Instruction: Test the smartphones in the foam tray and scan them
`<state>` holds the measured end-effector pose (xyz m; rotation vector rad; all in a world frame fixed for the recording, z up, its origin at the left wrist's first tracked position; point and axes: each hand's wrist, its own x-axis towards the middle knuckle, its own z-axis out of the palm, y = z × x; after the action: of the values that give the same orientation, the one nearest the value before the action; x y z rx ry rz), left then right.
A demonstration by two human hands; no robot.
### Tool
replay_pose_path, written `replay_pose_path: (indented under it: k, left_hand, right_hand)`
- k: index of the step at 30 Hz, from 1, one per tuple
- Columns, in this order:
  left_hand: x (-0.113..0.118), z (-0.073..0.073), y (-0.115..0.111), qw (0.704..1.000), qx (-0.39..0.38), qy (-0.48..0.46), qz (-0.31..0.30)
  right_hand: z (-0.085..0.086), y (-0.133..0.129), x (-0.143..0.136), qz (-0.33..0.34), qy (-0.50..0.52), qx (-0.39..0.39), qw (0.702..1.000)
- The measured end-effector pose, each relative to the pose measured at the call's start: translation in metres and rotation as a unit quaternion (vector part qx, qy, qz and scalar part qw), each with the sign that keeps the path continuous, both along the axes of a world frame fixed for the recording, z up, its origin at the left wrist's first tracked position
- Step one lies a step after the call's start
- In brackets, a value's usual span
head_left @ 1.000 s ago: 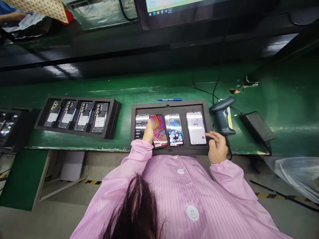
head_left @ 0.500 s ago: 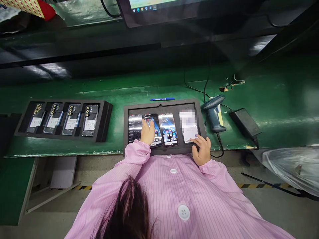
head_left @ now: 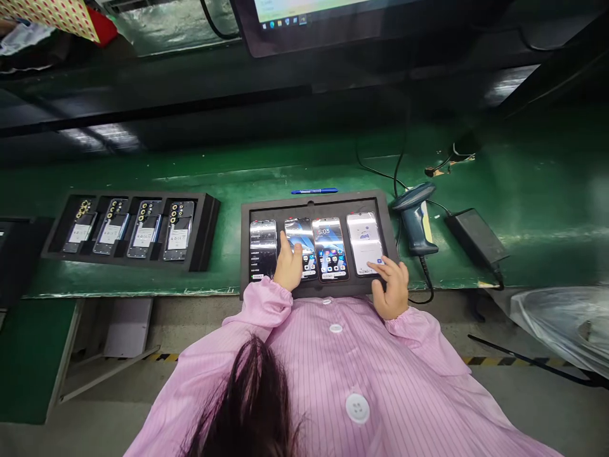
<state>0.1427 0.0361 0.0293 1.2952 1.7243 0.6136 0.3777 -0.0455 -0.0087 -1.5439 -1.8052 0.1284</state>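
A dark foam tray (head_left: 314,205) lies before me with phones in it, screens up. My left hand (head_left: 288,265) is open over the lower left part of the second phone (head_left: 299,230), thumb and index finger apart; whether it touches the glass I cannot tell. To its left lies a phone with a dark list screen (head_left: 263,244). On its right, the third phone (head_left: 331,247) shows a lit home screen reading 5:03. My right hand (head_left: 392,289) is open, a fingertip at the lower part of the rightmost phone (head_left: 364,241), whose white screen bears a small picture.
A blue pen (head_left: 314,190) lies behind the tray. Right of it stand a barcode scanner (head_left: 415,219) and a black power adapter (head_left: 477,236) with cables. Another foam tray (head_left: 207,231) on the left holds several phones, backs up. A monitor (head_left: 304,35) hangs above the green bench (head_left: 228,174).
The rightmost phone's screen has changed to a white page with a small picture. My left hand has shifted slightly right and closer to me. The whole view has drifted a little.
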Motion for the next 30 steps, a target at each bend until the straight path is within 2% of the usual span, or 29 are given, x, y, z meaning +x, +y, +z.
replay_pose_path:
  k: [2, 4, 7, 9, 11, 14, 18, 21, 23, 25, 28, 30]
  left_hand:
    - [-0.003, 0.003, -0.012, 0.999, 0.033, 0.022, -0.022]
    - [-0.006, 0.003, -0.025, 0.989, 0.114, 0.063, -0.075]
    - [-0.011, -0.003, -0.04, 0.93, 0.255, 0.119, -0.237]
    - [-0.013, -0.01, -0.046, 0.888, 0.29, 0.151, -0.323]
    - [-0.012, -0.016, -0.049, 0.871, 0.285, 0.194, -0.35]
    - [-0.006, -0.023, -0.049, 0.863, 0.273, 0.24, -0.35]
    - [0.001, -0.026, -0.048, 0.853, 0.284, 0.258, -0.353]
    - [-0.003, -0.022, -0.049, 0.87, 0.293, 0.263, -0.295]
    - [-0.015, -0.019, -0.048, 0.896, 0.28, 0.282, -0.199]
    - [-0.033, -0.018, -0.046, 0.912, 0.253, 0.316, -0.069]
    - [-0.069, -0.022, -0.042, 0.907, 0.19, 0.361, 0.106]
    - [-0.092, -0.028, -0.039, 0.909, 0.141, 0.36, 0.158]
  right_hand:
    - [0.006, 0.003, -0.011, 0.077, 0.002, -0.003, 0.997]
    - [0.01, 0.007, -0.019, 0.125, 0.006, -0.011, 0.992]
    - [0.01, 0.01, -0.02, 0.114, 0.018, -0.007, 0.993]
    - [0.007, 0.009, -0.016, 0.081, 0.022, 0.004, 0.996]
    - [0.003, 0.006, -0.011, 0.055, 0.021, 0.008, 0.998]
    - [-0.001, 0.001, -0.004, 0.044, 0.027, 0.009, 0.999]
    - [-0.004, -0.003, 0.004, 0.017, 0.05, 0.0, 0.999]
    - [-0.008, -0.005, 0.016, -0.06, 0.081, -0.03, 0.994]
    - [-0.012, -0.006, 0.025, -0.136, 0.109, -0.065, 0.982]
    - [-0.019, -0.006, 0.033, -0.187, 0.144, -0.098, 0.967]
    - [-0.032, -0.003, 0.038, -0.167, 0.231, -0.108, 0.952]
    - [-0.041, 0.001, 0.038, -0.148, 0.267, -0.096, 0.947]
